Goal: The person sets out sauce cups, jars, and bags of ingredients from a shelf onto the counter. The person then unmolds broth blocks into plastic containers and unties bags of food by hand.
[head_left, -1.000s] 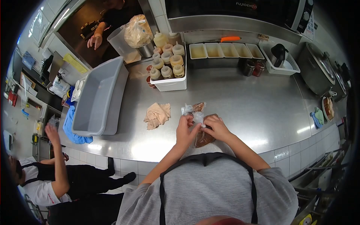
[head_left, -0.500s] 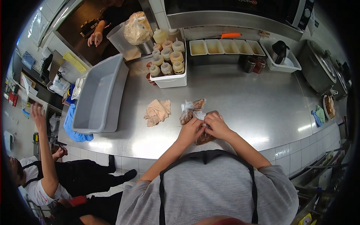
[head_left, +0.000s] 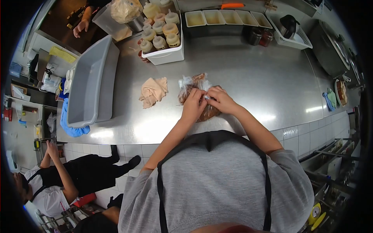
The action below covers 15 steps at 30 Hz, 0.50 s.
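A clear plastic bag with brown food inside (head_left: 208, 112) lies near the front edge of the steel counter. My left hand (head_left: 194, 104) and my right hand (head_left: 220, 99) meet over its gathered top, fingertips pinching the plastic. Just beyond them lie more knotted clear bags of brown food (head_left: 186, 92), close against my left fingers. The kind of food cannot be made out. To the left, a crumpled peach cloth (head_left: 154, 91) rests on the counter, apart from both hands.
A large grey tub (head_left: 93, 83) stands on the left over a blue cloth (head_left: 74, 126). Behind are a white bin (head_left: 165, 56) of squeeze bottles, a row of sauce trays (head_left: 215, 17), two jars (head_left: 260, 37) and a white basket (head_left: 291, 39). Other people (head_left: 87, 171) are at left.
The view has shifted, so the counter things appear higher in the picture. My hands stay at the bag's top, with small finger movements. A co-worker at left has lowered a raised arm.
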Available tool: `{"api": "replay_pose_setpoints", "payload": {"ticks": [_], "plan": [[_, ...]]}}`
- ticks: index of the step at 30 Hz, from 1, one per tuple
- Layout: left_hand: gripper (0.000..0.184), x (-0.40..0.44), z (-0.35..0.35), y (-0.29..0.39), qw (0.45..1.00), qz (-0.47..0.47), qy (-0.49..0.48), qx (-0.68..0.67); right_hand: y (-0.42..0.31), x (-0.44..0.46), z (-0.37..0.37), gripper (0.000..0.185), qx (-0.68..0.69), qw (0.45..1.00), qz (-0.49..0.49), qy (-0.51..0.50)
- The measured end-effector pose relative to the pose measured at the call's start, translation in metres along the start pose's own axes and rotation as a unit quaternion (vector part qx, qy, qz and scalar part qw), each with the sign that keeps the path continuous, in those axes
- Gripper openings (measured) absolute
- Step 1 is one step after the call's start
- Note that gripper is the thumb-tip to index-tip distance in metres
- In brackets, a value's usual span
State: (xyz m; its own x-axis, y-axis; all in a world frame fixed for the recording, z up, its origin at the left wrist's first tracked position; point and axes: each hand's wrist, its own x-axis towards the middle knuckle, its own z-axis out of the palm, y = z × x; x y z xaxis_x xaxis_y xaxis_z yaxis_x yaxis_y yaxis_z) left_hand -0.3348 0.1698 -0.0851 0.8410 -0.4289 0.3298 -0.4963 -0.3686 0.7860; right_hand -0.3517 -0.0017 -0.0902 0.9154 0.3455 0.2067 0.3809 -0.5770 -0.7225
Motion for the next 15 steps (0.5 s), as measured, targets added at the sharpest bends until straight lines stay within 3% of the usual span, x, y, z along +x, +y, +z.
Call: {"api": "replay_pose_setpoints", "payload": {"ticks": [6,15], "plan": [[0.025,-0.001,-0.007,-0.003,0.997,0.015,0.038,-0.071,0.004,-0.003,-0.004,0.022,0.110,0.994,0.006,0.003],[0.028,0.009,-0.011,-0.005,0.993,0.117,0.001,0.011,0.014,-0.003,-0.005,0.025,0.169,0.985,0.004,-0.038]]}}
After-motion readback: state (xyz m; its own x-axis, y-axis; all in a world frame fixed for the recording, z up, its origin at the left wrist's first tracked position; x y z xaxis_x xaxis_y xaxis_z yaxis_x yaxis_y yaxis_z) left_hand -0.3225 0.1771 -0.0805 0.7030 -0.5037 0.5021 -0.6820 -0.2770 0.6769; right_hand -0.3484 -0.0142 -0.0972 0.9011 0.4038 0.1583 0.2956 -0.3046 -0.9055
